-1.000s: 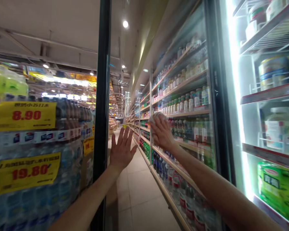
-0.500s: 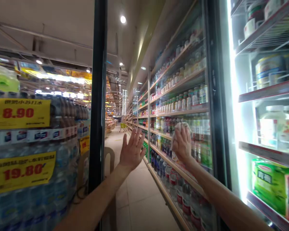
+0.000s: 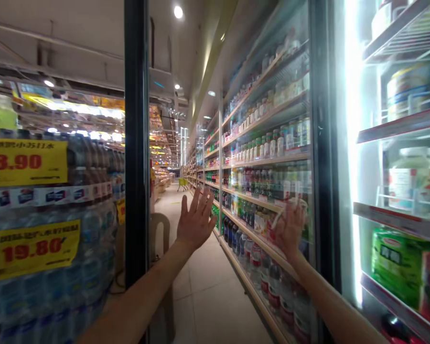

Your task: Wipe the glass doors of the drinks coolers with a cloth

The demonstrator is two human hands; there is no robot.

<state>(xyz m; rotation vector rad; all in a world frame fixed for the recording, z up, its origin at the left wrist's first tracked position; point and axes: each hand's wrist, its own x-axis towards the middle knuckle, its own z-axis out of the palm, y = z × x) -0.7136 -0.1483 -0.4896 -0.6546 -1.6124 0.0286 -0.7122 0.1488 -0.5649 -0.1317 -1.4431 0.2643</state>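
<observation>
My left hand (image 3: 195, 222) is spread flat with its fingers up against the glass of a cooler door, whose dark frame (image 3: 136, 143) runs down either side. Under my right hand (image 3: 289, 231) is a white cloth (image 3: 301, 204), bunched behind the fingers and pressed to the same pane. The right fingers are somewhat blurred. Rows of bottles (image 3: 254, 251) on shelves show in or through the glass behind both hands.
At right stands a lit cooler shelf (image 3: 397, 217) with bottles and a green package (image 3: 394, 267). Stacked water bottles (image 3: 50, 296) with yellow price signs (image 3: 32, 251) fill the left. A chair (image 3: 161, 222) is near the door's left edge; a green cart (image 3: 182, 183) stands far off.
My right hand and the cloth have slid right and slightly down across the glass. My left hand stays in nearly the same place. The view has shifted a little.
</observation>
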